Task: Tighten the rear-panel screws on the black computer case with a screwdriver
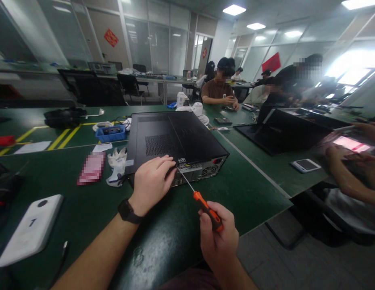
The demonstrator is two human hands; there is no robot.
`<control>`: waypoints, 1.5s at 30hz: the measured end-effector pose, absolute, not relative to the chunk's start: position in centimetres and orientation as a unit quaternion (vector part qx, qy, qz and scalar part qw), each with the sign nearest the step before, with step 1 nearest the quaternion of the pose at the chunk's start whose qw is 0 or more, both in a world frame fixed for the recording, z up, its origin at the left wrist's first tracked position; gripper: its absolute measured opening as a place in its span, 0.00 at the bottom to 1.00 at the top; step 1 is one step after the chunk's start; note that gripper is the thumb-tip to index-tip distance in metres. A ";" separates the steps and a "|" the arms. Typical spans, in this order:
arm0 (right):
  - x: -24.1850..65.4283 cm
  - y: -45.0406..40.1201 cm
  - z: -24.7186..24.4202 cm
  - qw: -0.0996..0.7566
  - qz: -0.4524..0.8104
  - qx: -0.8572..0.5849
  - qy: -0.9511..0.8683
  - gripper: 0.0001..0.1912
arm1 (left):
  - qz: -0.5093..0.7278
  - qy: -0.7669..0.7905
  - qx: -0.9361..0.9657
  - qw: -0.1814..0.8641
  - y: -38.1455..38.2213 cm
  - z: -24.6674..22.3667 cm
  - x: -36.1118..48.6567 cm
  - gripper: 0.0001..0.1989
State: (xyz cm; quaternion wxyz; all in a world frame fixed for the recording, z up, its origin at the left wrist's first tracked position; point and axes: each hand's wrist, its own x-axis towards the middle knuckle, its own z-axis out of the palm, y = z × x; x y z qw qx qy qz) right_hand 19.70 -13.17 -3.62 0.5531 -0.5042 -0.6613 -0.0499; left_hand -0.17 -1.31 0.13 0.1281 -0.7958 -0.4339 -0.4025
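1. A black computer case (195,131) lay flat on the green bench (257,197) in the middle of the frame, its broad panel uppermost and its rear, with a round fan grille (209,172), turned toward the person working at it.
2. That person's right hand (219,235), at the lower centre of the frame, was wrapped firmly around the handle of an orange-and-black screwdriver (203,201).
3. The screwdriver slanted up and to the left, its thin shaft ending at the rear edge of the case; I couldn't make out whether the tip sat in a screw.
4. The left hand (155,175), just left of centre, rested on that same rear edge, fingers bent close beside the screwdriver's tip. Whether they pinched anything, I couldn't tell. A dark watch (130,211) circled the wrist.
5. To the left of the case lay a white glove (116,165), with a pink packet (91,169), blurred out, near it and a blue tray (110,133) farther up the frame.
6. A white slab marked "1" (32,229) lay at the lower left.
7. At the right edge, another person's hands (341,161) held something glossy, too blurred to name; a pale phone-like device (305,165) lay near them, and a second black case (292,125) stood beyond.
8. Toward the upper right, a person in a brown top (216,89) sat across the bench.
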 end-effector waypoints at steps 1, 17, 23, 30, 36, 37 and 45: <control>19.8 -13.1 -3.3 0.551 -0.065 -0.501 -0.664 0.11 | -0.403 -0.433 -0.796 0.127 -1.3 0.1 -0.2 0.06; 19.5 -13.0 -2.1 0.550 -0.030 -0.470 -0.689 0.12 | -0.405 -0.431 -0.795 0.133 -1.4 0.2 -0.2 0.06; 19.4 -13.0 -2.4 0.543 -0.048 -0.475 -0.691 0.13 | -0.405 -0.432 -0.795 0.131 -1.4 0.2 -0.1 0.06; 19.5 -13.1 -2.3 0.538 -0.019 -0.479 -0.693 0.16 | -0.405 -0.433 -0.795 0.126 -1.4 0.1 -0.2 0.07; 19.4 -13.1 -2.5 0.540 -0.048 -0.494 -0.680 0.13 | -0.401 -0.440 -0.795 0.121 -1.4 0.1 -0.2 0.07; 19.5 -13.1 -2.7 0.537 -0.036 -0.504 -0.676 0.13 | -0.401 -0.440 -0.795 0.120 -1.4 0.1 -0.2 0.07; 19.1 -12.9 -2.1 0.551 -0.040 -0.459 -0.696 0.15 | -0.405 -0.436 -0.795 0.116 -1.3 0.1 -0.2 0.07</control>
